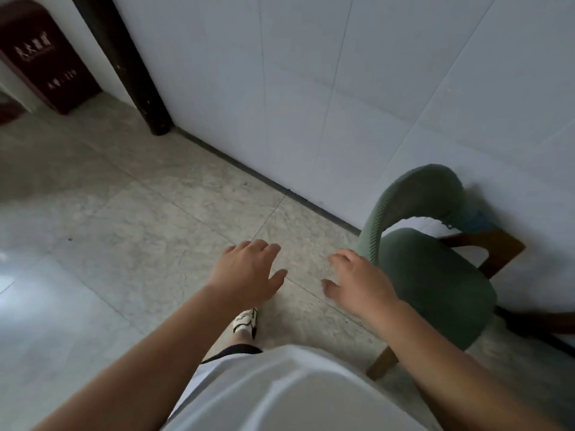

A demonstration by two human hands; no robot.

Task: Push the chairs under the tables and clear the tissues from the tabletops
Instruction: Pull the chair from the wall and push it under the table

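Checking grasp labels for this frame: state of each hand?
Left hand: open, fingers spread, holding nothing.
Right hand: open, empty, beside the green chair backrest; contact cannot be told.

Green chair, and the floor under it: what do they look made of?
Green chair: seat and curved backrest look upholstered in matte, finely ribbed fabric; the legs look like brown, smooth-finished wood. Floor: apparently polished stone or ceramic tile, going by the mottled grey pattern, grout lines and window glare at left.

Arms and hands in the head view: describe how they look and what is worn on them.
The left hand and right hand are bare: no gloves, rings, watch or bands show. Both forearms are uncovered, with no sleeve reaching them. A white shirt covers the torso.
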